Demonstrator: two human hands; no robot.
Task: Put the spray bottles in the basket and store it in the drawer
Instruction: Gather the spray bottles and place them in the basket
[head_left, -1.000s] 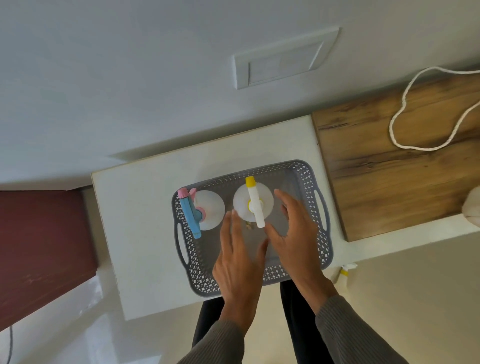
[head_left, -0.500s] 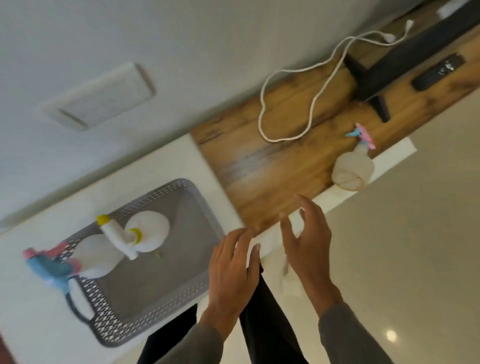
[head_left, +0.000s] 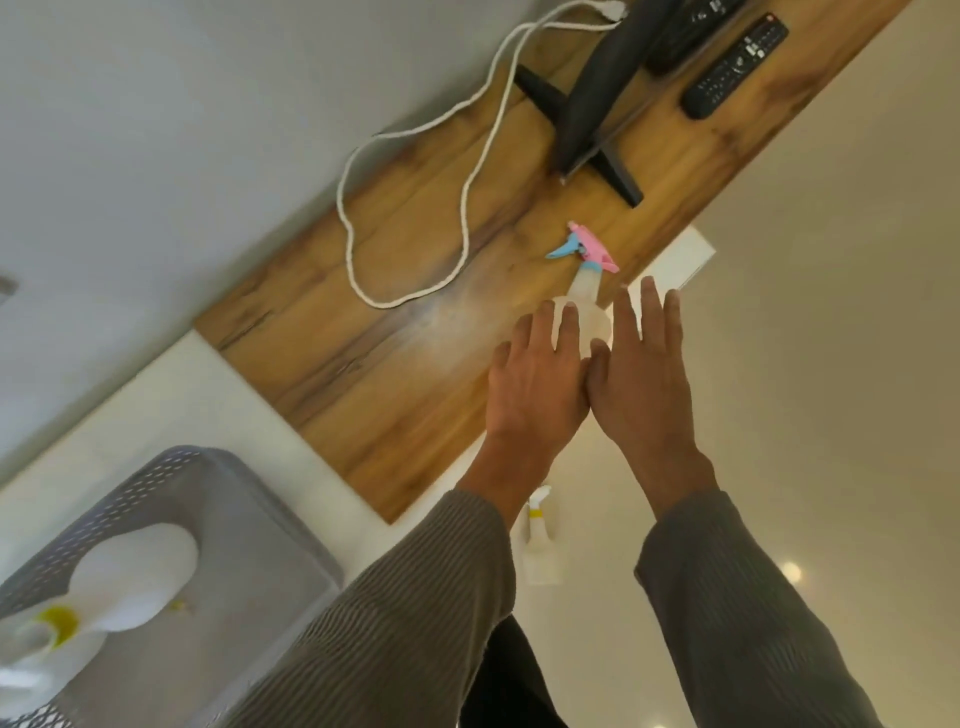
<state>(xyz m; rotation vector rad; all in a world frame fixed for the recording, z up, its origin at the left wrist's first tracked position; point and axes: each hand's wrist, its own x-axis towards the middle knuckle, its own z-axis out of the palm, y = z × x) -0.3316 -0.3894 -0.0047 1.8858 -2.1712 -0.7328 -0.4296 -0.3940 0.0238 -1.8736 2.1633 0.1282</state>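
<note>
Both hands spread wide, empty: left hand (head_left: 535, 384) overlaps the pink-triggered spray bottle (head_left: 584, 296), right hand (head_left: 641, 374) just beside, nozzle toward frame top.

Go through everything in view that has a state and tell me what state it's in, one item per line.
Left hand: open, empty, over the bottle.
Right hand: open, empty, beside the bottle.
Pink and blue spray bottle: upright on the wooden top, outside the basket.
Yellow spray bottle: in the basket.
Basket: on the white counter.
Floor spray bottle: lying down.
Remote: lying flat.
</note>
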